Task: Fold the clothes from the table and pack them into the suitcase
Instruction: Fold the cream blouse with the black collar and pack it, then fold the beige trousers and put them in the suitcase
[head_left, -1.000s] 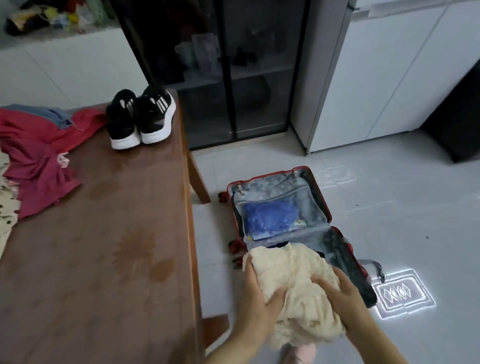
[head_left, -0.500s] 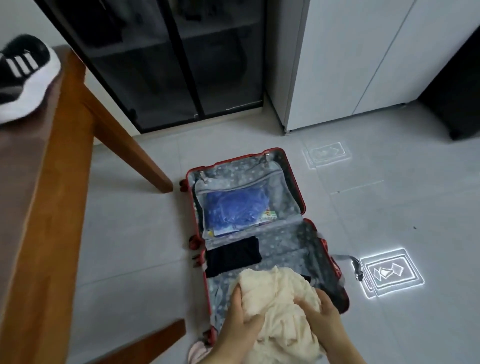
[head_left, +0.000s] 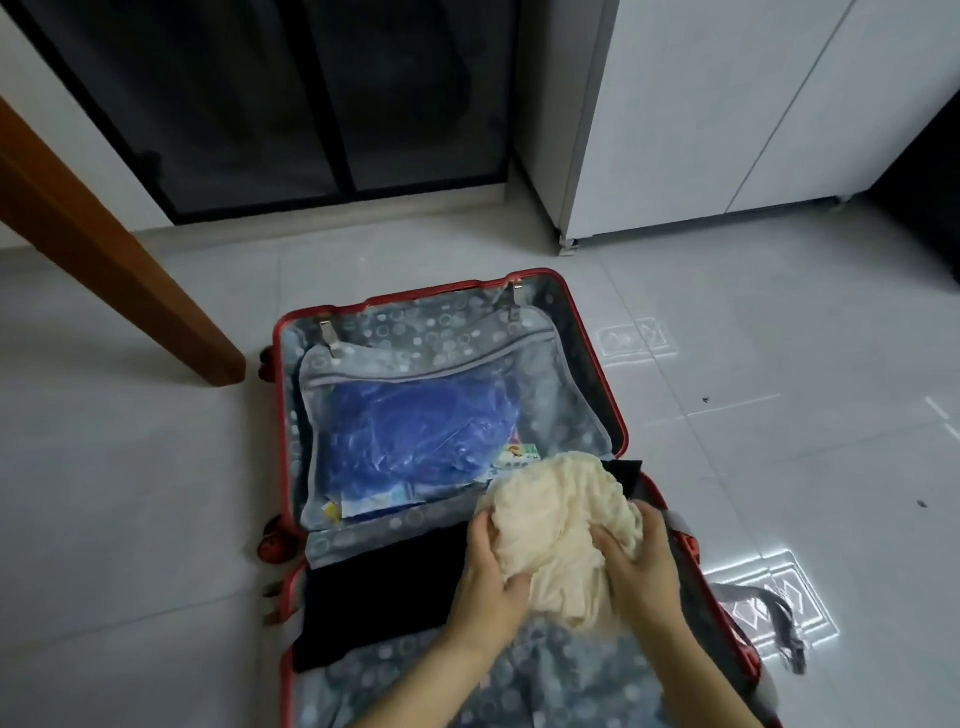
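Left grip (head_left: 485, 577), right grip (head_left: 641, 566) around cream garment (head_left: 561, 501).

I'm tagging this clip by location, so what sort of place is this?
Probably a room in a home: white cabinets and a dark glass-door cabinet stand along the wall, and a red suitcase lies open on the tiled floor, holding clothes.

Setting: a home interior.
Evidence: pale tiled floor (head_left: 156, 493), white cabinet (head_left: 701, 114), dark glass-door cabinet (head_left: 311, 93), wooden table leg (head_left: 104, 244).
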